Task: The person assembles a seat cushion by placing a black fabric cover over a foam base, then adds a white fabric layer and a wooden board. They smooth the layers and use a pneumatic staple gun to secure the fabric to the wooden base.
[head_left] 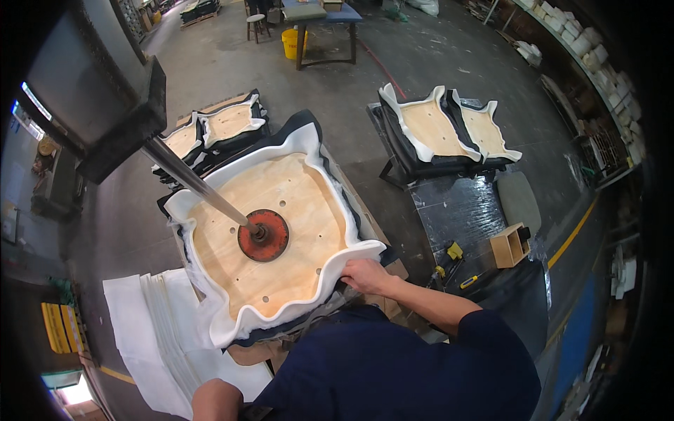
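Apparently grasping the white padding [359, 250] — turned up around the wooden panel [309, 210] under the red disc [274, 245] — with the right hand [368, 276]; cannot tell about the left hand, out of view. Could crease or tear it by tugging unevenly.

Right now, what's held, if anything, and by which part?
The right hand appears to grip the white padding by its outer edge at the near right corner; the left hand isn't visible.

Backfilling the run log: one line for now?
right hand: touching white wavy padding | red round press plate: on pale wooden panel | left hand: unseen
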`<move>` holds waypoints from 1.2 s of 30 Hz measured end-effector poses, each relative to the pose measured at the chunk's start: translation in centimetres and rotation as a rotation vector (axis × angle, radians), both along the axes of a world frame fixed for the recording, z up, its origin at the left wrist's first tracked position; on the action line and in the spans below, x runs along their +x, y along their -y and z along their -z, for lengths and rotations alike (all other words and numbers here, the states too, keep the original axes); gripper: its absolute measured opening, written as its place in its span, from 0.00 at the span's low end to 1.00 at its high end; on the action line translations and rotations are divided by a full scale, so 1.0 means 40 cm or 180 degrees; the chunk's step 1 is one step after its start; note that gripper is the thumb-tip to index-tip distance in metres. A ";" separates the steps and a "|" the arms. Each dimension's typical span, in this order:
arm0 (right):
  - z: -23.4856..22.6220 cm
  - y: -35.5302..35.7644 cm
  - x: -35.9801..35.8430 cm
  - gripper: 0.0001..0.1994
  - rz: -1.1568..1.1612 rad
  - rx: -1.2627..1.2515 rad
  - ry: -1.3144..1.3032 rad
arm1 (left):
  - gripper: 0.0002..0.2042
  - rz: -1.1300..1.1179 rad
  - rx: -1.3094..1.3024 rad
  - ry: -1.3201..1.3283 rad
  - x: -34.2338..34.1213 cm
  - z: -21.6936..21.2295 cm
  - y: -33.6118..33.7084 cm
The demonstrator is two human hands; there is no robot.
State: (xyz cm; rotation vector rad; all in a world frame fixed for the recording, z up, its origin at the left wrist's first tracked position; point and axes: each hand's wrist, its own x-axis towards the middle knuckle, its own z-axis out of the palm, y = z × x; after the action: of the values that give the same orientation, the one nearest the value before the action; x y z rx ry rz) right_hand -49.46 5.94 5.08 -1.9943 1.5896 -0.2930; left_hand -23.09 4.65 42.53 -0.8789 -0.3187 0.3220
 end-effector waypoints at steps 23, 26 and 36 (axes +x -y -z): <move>0.012 -0.051 0.013 0.07 0.0475 -0.0051 0.0418 | 0.10 -0.0106 0.1873 0.3318 0.081 0.098 -0.083; -0.003 -0.043 0.022 0.07 0.0426 -0.0056 0.0448 | 0.09 0.0180 0.1703 0.3348 0.079 0.090 -0.086; 0.013 -0.042 0.016 0.07 0.0470 0.0001 0.0350 | 0.07 -0.0227 0.1700 0.3174 0.103 0.122 -0.075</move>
State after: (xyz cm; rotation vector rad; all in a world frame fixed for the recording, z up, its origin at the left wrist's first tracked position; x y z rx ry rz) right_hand -48.81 7.61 4.57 -1.8307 1.6687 -0.4516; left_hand -18.96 7.63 37.65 -0.4354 -1.2965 -0.1686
